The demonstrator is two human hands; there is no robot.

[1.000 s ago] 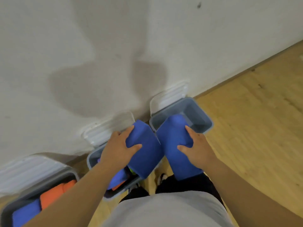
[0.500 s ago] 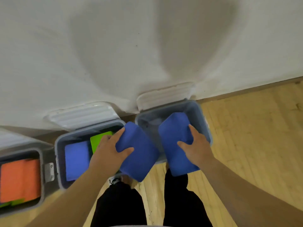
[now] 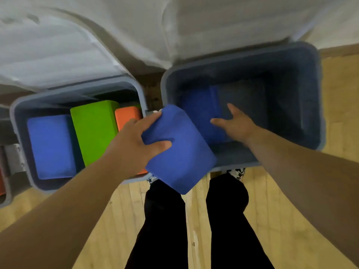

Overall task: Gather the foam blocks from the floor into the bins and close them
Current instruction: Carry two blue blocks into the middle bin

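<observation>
My left hand (image 3: 134, 144) grips a blue foam block (image 3: 180, 150), held tilted over the gap between two open grey bins. The right bin (image 3: 318, 98) holds one blue block (image 3: 200, 109) lying at its left side. My right hand (image 3: 236, 124) hovers inside that bin just above this block, fingers spread and holding nothing. The left bin (image 3: 21, 133) contains a blue block (image 3: 50, 146), a green block (image 3: 93, 131) and an orange block (image 3: 127, 115), partly hidden by my left hand.
Both bins stand against a white wall with their pale lids (image 3: 58, 53) tipped back against it. A third bin (image 3: 3, 193) shows at the far left edge. My legs (image 3: 227, 220) stand on the wooden floor (image 3: 291, 230) just in front of the bins.
My right hand has let its blue block drop into the right bin and now has spread fingers. The view has come much closer to the bins. My left hand keeps its block.
</observation>
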